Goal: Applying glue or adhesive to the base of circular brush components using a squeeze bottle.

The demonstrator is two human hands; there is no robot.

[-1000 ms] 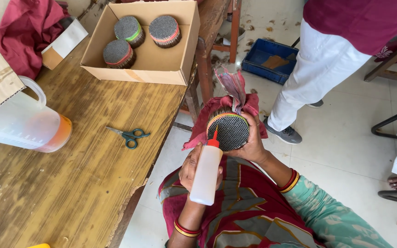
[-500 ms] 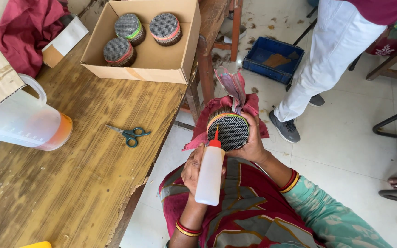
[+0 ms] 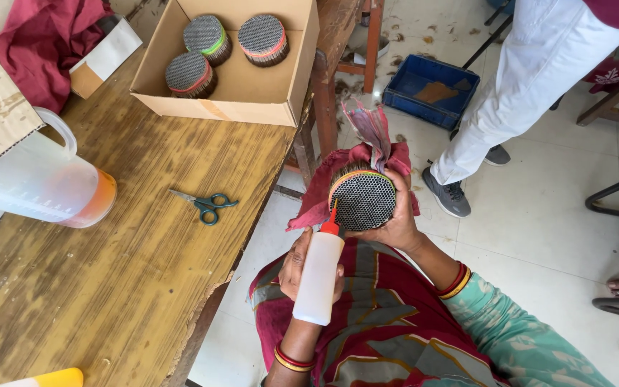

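The left hand is wrapped tight around a white squeeze bottle, and its red tip touches the round bundle. The right hand grips that bundle, which sits in a red cloth, just off the edge of the wooden table. The table is scratched and worn. On it lie scissors, a plastic jug and a cardboard box with three more bundles. Past the table, the pale tiled floor holds a blue tray.

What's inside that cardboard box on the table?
The box holds three round bundles with dark dotted tops and coloured bands, standing upright on its floor. The near wall hides the floor strip just behind it.
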